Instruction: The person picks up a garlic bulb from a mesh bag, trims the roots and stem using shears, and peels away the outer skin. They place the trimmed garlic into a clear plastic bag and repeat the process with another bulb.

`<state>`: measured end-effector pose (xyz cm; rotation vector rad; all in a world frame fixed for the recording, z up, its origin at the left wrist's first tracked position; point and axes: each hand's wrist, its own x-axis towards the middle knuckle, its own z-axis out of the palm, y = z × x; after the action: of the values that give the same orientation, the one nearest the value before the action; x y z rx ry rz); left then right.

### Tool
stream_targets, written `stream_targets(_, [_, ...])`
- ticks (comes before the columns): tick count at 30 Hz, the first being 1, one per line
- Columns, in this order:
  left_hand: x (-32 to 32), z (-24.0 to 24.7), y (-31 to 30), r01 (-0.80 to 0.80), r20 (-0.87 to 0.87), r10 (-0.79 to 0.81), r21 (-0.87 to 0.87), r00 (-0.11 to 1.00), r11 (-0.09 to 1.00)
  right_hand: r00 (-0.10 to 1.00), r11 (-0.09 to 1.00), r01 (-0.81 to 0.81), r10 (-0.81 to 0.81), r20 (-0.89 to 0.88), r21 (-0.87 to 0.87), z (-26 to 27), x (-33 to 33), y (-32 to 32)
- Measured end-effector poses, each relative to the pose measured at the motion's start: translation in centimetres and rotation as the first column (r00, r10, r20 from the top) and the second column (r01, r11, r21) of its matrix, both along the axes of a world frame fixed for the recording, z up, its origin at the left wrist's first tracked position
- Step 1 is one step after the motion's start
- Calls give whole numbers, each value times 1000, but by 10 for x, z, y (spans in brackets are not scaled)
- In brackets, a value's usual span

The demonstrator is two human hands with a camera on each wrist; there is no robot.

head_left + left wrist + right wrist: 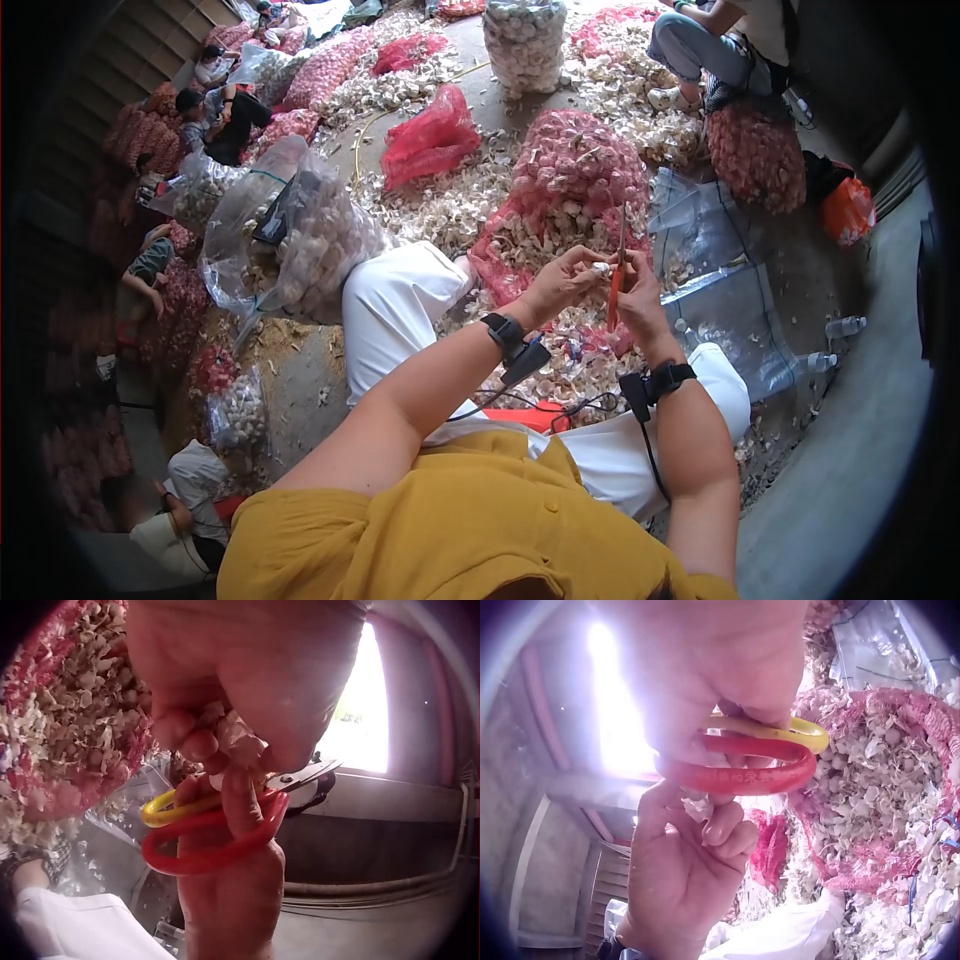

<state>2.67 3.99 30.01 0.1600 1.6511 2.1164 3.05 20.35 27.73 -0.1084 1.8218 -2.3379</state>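
Scissors (615,291) and garlic (601,268) held before a mesh bag (577,160)
Right hand (640,303) grips the scissors, long axis running away from the body, blades outward; left hand (562,284) pinches the garlic beside them.

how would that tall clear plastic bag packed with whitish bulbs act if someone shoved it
The tall clear plastic bag is probably heavy, since whitish bulbs pack it. Its thin film bulges around them, so it would likely give and sag rather than stay stiff. It stands upright, narrow at the base, so a high push might tip it.
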Motion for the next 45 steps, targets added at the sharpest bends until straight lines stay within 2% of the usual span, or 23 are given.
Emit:
stream_targets(3, [-1,-8,5,-60,-11,60,13,998,998,999,1000,-28,28,-15,9,-6,-1,0])
stream_targets(5, [-2,-18,5,-110,-124,103,-50,987,993,1000,1000,-24,24,-14,-3,-4,0,-1])
stream_targets(8, [0,-3,1,-91,-104,76,-143,992,986,999,999,-29,28,-29,-15,-1,1,-1])
stream_targets(9, [0,-2,0,-84,-102,70,-140,992,987,998,999,-41,41,-42,-14,1,2,0])
stream_targets(11, [-1,-3,0,-88,23,91,-106,996,990,998,998,-54,54,-13,-28,9,6,0])
stream_targets(13, [-1,-1,0,-75,39,79,-82,996,994,998,997,-62,63,21,-39,11,7,1])
stream_targets(15, [2,1,2,-153,67,160,-94,985,984,998,998,-67,68,7,-20,7,7,2])
stream_targets(17, [1,-4,1,-156,73,165,-111,984,981,998,998,-57,57,6,23,9,7,4])
stream_targets(20, [1,-10,0,-180,1,182,-137,983,974,998,998,-62,62,25,-28,14,7,3])
stream_targets(23, [2,-1,-1,-175,6,179,-159,984,972,998,998,-63,63,15,-8,9,5,4])
stream_targets(27, [-1,-19,-3,-189,-60,180,-220,982,957,997,993,-80,79,-7,-85,4,2,2])
stream_targets(29, [-3,-27,2,-263,-9,264,-141,964,955,998,998,-67,67,-9,14,9,3,2])
stream_targets(30, [-2,-24,0,-264,-11,265,-142,964,954,998,998,-67,68,-10,12,7,3,2])
stream_targets(32, [-3,-17,-3,-224,151,212,64,966,973,998,998,-53,54,-28,35,1,2,4])
stream_targets(33, [-5,-16,-4,-228,149,217,62,965,972,998,998,-58,59,-30,33,2,1,5])
stream_targets(35, [-5,-14,-11,-69,-8,69,-135,998,988,992,984,-113,120,-42,139,7,2,5])
stream_targets(36, [-3,-4,-8,-121,-32,119,-62,992,991,992,974,-108,119,-48,197,10,4,5])
stream_targets(37, [-4,-2,-9,-126,-35,124,-65,992,990,991,974,-112,124,-51,195,10,3,3])
stream_targets(39, [-5,-2,-10,-132,-48,128,-118,991,984,997,990,-61,67,-43,123,9,5,1])
stream_targets(40, [-7,-3,-10,-161,-94,145,-199,985,967,995,993,-79,84,-55,86,8,5,1])
stream_targets(41, [-9,-3,-9,-162,-93,146,-199,985,967,995,993,-79,84,-54,86,6,5,1])
stream_targets(44, [-6,-2,-9,-214,-78,200,-270,977,939,993,994,-104,105,-51,21,3,6,0])
stream_targets(45, [-4,-4,-11,-206,-8,212,-260,977,943,994,994,-108,107,-36,-18,11,7,-1])
